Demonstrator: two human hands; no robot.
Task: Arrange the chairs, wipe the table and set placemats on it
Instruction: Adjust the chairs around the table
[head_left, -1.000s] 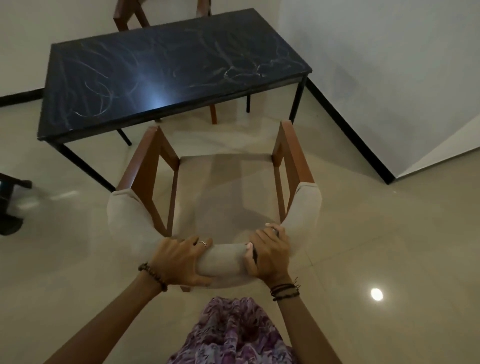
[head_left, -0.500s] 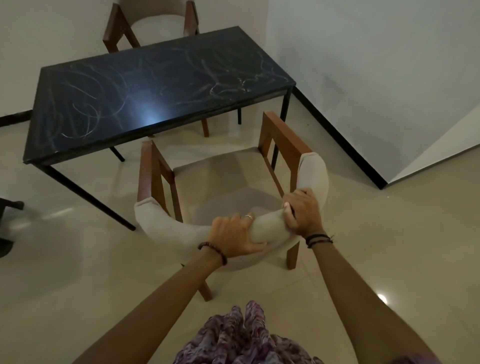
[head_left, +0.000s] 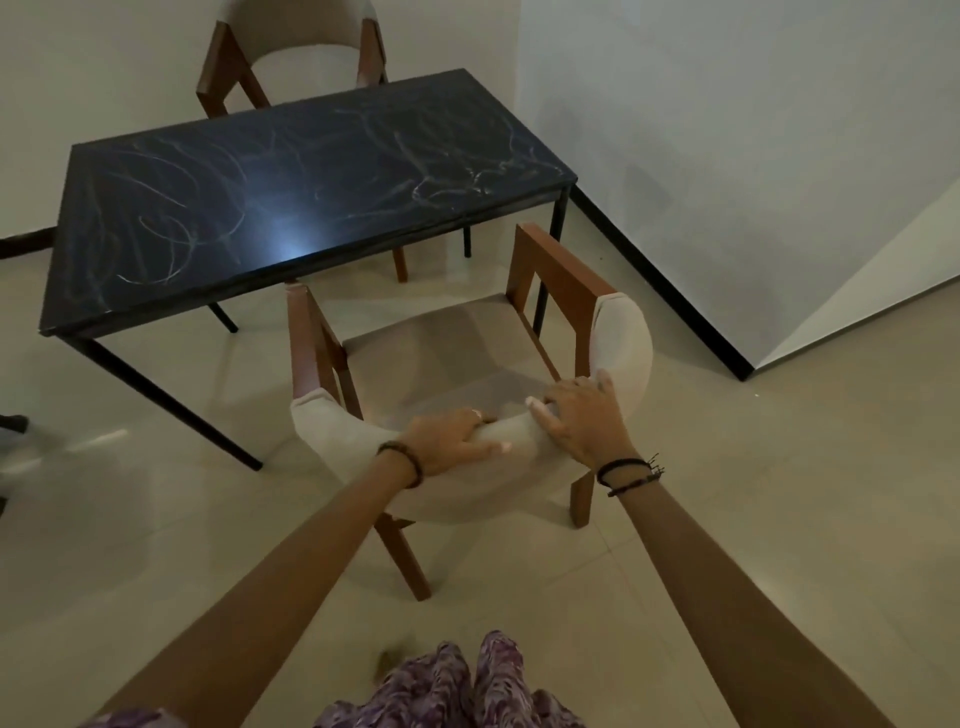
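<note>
A wooden armchair with a beige padded curved backrest (head_left: 621, 343) stands in front of me, its front facing the black marble-look table (head_left: 291, 192). My left hand (head_left: 449, 441) grips the top of the backrest near its middle. My right hand (head_left: 582, 415) holds the backrest just to the right, fingers spread over the padding. The chair sits at an angle to the table's near long edge, its front close to the table's right end. A second matching chair (head_left: 306, 47) stands at the table's far side against the wall.
A white wall with a black skirting board (head_left: 654, 275) runs along the right, close to the table's end. A dark object (head_left: 13, 423) lies on the floor at the far left. Glossy beige tiles surround the table.
The chair has moved forward and to the right, closer to the table, and has turned slightly. Both hands stayed on the backrest; my right fingers have spread flatter over the padding.
</note>
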